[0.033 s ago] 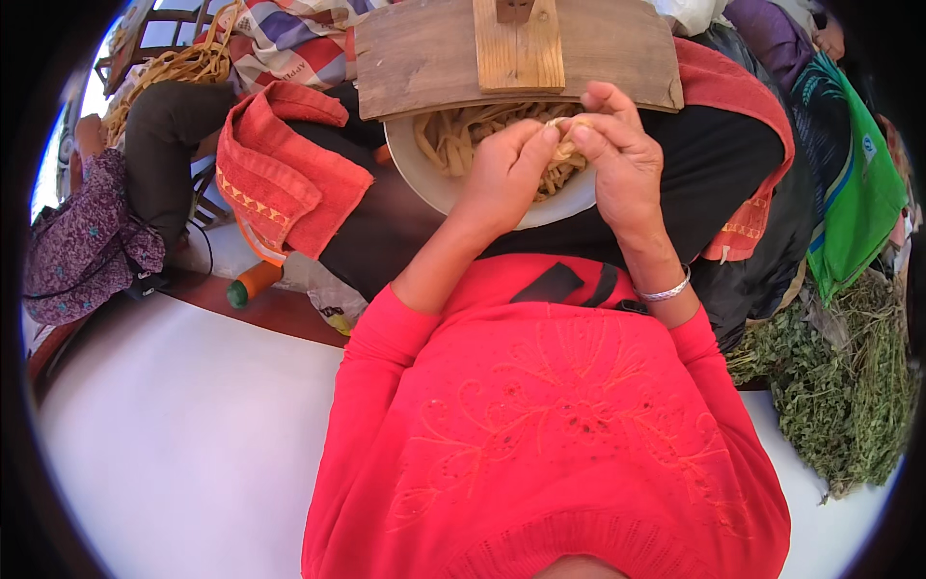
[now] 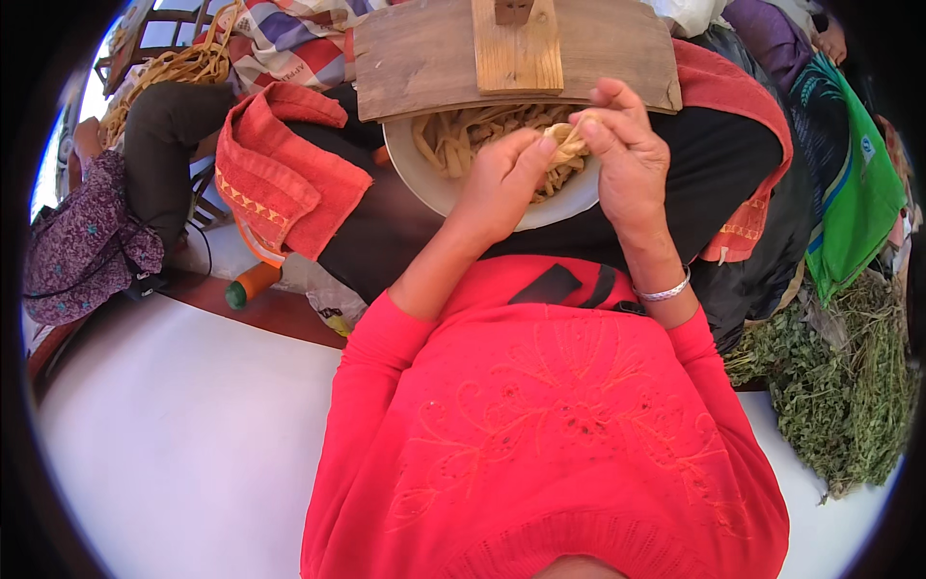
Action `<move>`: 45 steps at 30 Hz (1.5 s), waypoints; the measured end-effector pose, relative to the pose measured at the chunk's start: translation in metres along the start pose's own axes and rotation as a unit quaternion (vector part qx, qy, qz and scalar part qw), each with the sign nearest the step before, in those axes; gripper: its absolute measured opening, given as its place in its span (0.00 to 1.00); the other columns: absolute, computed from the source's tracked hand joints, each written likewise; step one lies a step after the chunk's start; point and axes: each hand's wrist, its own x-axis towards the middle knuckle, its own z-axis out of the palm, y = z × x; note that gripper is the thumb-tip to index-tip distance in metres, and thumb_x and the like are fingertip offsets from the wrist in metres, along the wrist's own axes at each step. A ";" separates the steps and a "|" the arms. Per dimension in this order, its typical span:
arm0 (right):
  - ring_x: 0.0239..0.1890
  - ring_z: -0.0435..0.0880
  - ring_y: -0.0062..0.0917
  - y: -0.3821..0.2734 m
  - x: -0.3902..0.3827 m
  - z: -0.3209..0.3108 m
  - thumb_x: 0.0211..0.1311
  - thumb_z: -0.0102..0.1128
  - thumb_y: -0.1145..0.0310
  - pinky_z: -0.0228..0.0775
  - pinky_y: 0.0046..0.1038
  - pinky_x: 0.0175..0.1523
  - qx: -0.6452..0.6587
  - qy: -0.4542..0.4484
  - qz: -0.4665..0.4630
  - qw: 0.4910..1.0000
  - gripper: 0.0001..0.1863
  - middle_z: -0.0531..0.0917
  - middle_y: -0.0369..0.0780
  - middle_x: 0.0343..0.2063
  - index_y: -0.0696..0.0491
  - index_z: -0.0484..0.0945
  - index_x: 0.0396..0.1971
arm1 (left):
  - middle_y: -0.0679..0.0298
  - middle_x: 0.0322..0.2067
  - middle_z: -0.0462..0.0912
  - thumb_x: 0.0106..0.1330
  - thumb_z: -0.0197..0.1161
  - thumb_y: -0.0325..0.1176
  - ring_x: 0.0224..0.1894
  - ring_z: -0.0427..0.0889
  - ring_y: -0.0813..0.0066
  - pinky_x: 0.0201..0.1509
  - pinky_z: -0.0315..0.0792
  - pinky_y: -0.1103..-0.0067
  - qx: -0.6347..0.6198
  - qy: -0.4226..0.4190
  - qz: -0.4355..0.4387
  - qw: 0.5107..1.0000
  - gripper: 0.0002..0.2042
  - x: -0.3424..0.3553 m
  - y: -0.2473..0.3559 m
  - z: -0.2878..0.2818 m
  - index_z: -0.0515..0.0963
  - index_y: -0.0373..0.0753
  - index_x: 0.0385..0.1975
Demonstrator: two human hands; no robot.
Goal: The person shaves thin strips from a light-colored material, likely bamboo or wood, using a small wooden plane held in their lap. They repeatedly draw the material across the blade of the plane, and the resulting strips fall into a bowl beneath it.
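Observation:
Over a white basin point(image 2: 417, 174) in my lap, both hands are closed on one pale tan strip point(image 2: 569, 141) that looks twisted or knotted. My left hand point(image 2: 503, 183) pinches its left end between thumb and fingers. On the other end is my right hand point(image 2: 632, 159), thumb against index finger, the other fingers curled loosely. More tan strips point(image 2: 444, 135), of a material I cannot make out, lie heaped in the basin. A wooden board point(image 2: 415, 63) with a lighter upright piece point(image 2: 518, 58) covers the basin's far side.
Red towels point(image 2: 285, 169) lie over my legs. To the left are an orange roll with a green end point(image 2: 253, 286) and another person's patterned sleeve point(image 2: 92, 241). Dried green plants point(image 2: 834, 386) and a green bag point(image 2: 858, 183) are at the right.
My hands have drawn slightly apart, the right one moving a little to the right. More of the twisted strip shows between them.

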 end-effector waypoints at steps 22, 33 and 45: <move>0.24 0.76 0.11 -0.043 0.069 -0.028 0.59 0.62 0.73 0.68 0.14 0.29 -0.071 -0.332 0.239 0.910 0.08 0.79 0.32 0.23 0.59 0.80 0.37 | 0.68 0.19 0.75 0.68 0.56 0.36 0.24 0.71 0.78 0.29 0.66 0.81 0.196 -0.055 0.093 0.975 0.11 0.013 0.040 -0.047 0.78 0.34 0.30; 0.22 0.71 0.13 0.004 0.090 0.002 0.62 0.58 0.71 0.66 0.18 0.29 -0.121 -0.136 0.119 0.976 0.06 0.77 0.31 0.20 0.57 0.79 0.36 | 0.74 0.24 0.75 0.67 0.56 0.33 0.24 0.67 0.88 0.27 0.62 0.88 0.052 0.048 0.104 0.992 0.09 0.070 0.031 -0.076 0.78 0.33 0.38; 0.37 0.79 0.37 -0.012 0.056 0.019 0.57 0.61 0.68 0.71 0.34 0.37 -0.403 -0.109 -0.332 0.846 0.08 0.81 0.43 0.32 0.53 0.80 0.35 | 0.60 0.24 0.80 0.65 0.58 0.33 0.24 0.78 0.72 0.29 0.71 0.76 0.117 0.115 0.129 0.978 0.08 0.049 0.013 -0.057 0.75 0.35 0.34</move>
